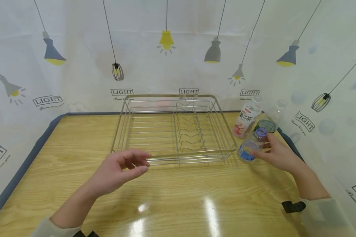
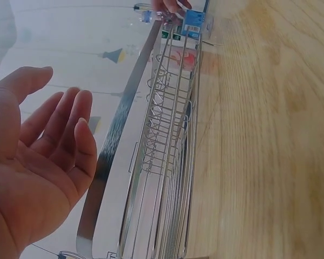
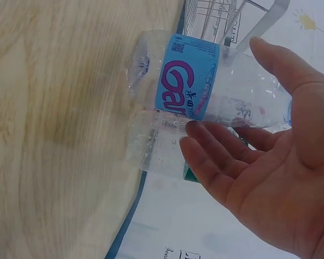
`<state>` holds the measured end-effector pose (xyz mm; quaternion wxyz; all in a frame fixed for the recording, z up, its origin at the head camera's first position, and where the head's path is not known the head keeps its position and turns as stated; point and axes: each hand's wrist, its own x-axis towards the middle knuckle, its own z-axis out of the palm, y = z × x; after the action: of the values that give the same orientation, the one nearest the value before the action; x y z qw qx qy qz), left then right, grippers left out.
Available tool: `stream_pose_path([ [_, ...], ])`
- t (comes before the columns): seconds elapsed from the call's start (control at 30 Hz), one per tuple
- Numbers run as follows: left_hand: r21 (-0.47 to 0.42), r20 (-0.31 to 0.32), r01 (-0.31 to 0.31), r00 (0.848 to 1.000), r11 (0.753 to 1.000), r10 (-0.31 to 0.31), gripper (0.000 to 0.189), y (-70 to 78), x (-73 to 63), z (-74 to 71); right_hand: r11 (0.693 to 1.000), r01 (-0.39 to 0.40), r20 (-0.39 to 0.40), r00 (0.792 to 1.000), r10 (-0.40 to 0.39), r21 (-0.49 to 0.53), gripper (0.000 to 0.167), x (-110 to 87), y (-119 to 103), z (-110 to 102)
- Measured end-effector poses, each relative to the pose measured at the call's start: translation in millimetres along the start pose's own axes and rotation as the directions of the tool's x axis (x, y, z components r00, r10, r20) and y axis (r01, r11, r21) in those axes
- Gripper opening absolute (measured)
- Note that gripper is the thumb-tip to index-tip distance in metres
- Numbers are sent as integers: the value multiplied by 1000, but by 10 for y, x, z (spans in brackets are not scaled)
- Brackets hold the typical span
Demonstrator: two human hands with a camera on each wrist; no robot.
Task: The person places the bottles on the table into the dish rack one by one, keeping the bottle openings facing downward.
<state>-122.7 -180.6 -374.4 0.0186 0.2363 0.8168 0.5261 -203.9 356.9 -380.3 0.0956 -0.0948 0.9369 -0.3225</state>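
Observation:
A clear plastic bottle (image 1: 251,144) with a blue label and a bluish-purple neck stands upright on the table, right of the wire dish rack. Around its right side is my right hand (image 1: 274,153), thumb in front and fingers behind; the right wrist view shows the fingers loosely bent beside the bottle's label (image 3: 188,75), not wrapped tightly. My left hand (image 1: 118,169) hovers at the front left of the metal dish rack (image 1: 178,157), fingers relaxed and holding nothing. In the left wrist view the left palm (image 2: 38,172) is turned up beside the rack.
Behind the blue-labelled bottle stand a white-and-pink labelled bottle (image 1: 245,118) and a clear bottle with a green label (image 1: 268,123). A lamp-patterned sheet (image 1: 148,72) rises along the back and sides of the wooden table (image 1: 178,194).

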Motion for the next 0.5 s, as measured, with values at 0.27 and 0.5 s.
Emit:
stream_pose_path([
  [0.27,-23,14,6,1000,1000,-5,24,18,-7,13,999,-11,-5,1000,10,-44,83,19,12,24],
  [0.5,-48,35,7,999,999,-6,23,7,-13,17,998,-26,-40,999,24,-53,76,-12,-16,-22],
])
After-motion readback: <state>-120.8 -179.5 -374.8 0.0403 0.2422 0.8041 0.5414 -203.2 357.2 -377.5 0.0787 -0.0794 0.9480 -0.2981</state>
